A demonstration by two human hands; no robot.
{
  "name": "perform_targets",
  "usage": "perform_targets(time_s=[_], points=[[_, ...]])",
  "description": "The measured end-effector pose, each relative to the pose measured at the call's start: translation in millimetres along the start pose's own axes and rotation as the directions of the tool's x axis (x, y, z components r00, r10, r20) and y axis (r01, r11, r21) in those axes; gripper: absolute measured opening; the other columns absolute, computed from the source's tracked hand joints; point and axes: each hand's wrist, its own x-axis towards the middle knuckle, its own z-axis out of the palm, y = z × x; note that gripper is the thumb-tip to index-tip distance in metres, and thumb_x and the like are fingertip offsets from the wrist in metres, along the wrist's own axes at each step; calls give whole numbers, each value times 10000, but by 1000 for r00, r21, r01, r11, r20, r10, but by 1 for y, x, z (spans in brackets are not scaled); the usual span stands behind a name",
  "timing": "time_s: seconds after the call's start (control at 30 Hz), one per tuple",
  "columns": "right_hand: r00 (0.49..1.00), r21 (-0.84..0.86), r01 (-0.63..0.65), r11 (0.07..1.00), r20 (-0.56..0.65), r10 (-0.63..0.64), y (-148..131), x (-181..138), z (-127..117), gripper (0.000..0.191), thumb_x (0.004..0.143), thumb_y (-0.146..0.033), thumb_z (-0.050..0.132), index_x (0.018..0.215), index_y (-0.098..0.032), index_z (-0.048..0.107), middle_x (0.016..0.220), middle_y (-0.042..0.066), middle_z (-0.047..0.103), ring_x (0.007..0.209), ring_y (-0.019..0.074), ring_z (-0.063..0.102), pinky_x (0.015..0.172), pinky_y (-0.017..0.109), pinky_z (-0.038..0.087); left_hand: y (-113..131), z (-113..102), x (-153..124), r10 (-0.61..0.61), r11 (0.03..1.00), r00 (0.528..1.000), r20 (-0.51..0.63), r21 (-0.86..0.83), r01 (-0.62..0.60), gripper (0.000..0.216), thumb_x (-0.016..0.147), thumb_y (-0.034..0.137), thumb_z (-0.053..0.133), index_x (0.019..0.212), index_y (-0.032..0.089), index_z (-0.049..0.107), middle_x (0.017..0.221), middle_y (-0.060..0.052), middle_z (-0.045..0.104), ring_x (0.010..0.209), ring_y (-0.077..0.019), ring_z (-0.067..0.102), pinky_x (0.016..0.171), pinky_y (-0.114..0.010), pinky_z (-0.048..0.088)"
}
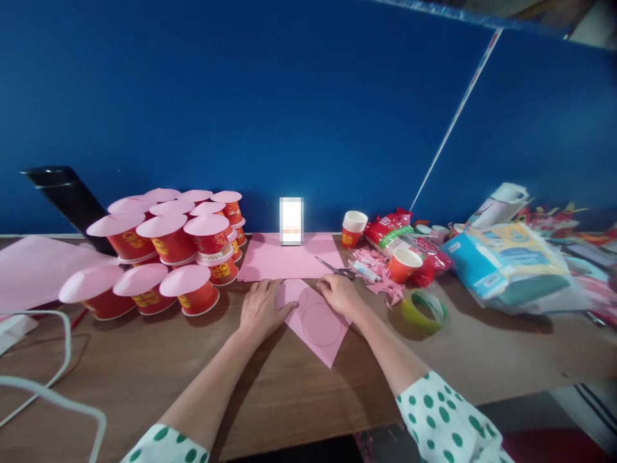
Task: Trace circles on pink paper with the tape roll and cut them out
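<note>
A small pink paper sheet (322,323) lies slantwise on the table before me, with circles drawn in outline on it. My left hand (260,310) rests at its left edge, fingers stretched out on the table and thumb apart, touching the paper. At the upper right edge of the same sheet is my right hand (341,296), its fingers and thumb close together on the paper. Just beyond the right hand lie dark-handled scissors (341,270). Larger pink paper (270,257) lies flat behind both hands.
Left stand several red paper cups with pink paper cone tops (193,280), a black bottle (72,199) and white cables (67,386). On the right are stacked cups (354,228), a single cup (405,265), pink scraps (385,289), a tape roll (424,312) and plastic packs (511,260). A lit phone (292,220) stands behind.
</note>
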Motion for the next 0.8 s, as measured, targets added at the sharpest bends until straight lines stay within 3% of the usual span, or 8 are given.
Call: perform_targets(time_s=[0.07,0.13,0.23,0.3,0.43,0.5,0.67,0.8], points=[[1000,30,0,1000,-26,1,1,0,0,216,874,-269,457,839,-163,642,820,80,676,767,177,605,703,270,410,1,0,0,-4,1000,1000,0,2,4,561,737,536,551,1209,239,495,1092,-88,542,1012,-266,463,874,-372,350],[999,190,-31,981,17,28,1,0,1,210,879,-284,446,839,-179,623,761,52,653,696,161,600,665,274,442,2,0,-1,-9,1000,1000,-3,0,9,555,738,531,552,1206,238,496,1092,-84,543,1006,-265,466,870,-371,352],[975,539,-197,819,191,109,1,1,5,183,868,-319,467,828,-190,591,694,21,598,606,138,588,567,265,487,2,0,-1,-3,1000,1000,-11,-4,3,549,741,527,551,1200,231,500,1087,-83,545,1004,-263,468,871,-370,352],[964,632,-259,730,219,153,1,2,7,165,855,-325,490,834,-190,584,700,20,583,610,137,589,537,261,502,2,0,-2,0,1000,1000,-15,-5,0,547,741,527,551,1196,228,502,1083,-85,544,1005,-263,468,876,-372,350],[990,527,-116,842,-3,138,5,4,2,161,844,-300,503,853,-182,612,702,20,589,626,132,573,576,255,498,2,1,-2,-1,1000,1000,-21,-13,0,538,740,514,559,1189,224,506,1082,-87,542,995,-265,472,873,-381,354],[994,517,-87,852,-10,108,7,3,-1,169,847,-301,498,853,-182,618,714,19,594,632,128,571,591,252,496,1,2,-2,6,1000,1000,-26,-26,-7,530,743,501,561,1189,221,507,1080,-90,541,992,-263,474,871,-381,358],[965,762,-263,592,204,166,4,1,-1,118,843,-269,518,871,-184,594,781,16,580,632,109,581,572,247,521,-1,6,-1,58,993,997,-60,-103,-64,484,749,427,588,1181,220,520,1051,-88,545,981,-243,486,872,-358,373],[934,836,-357,416,307,184,-2,0,0,69,819,-229,559,864,-188,591,819,15,573,640,103,576,576,266,546,-4,10,0,118,973,984,-132,-184,-142,401,777,352,574,1160,238,538,1025,-67,552,970,-215,499,894,-344,375]])
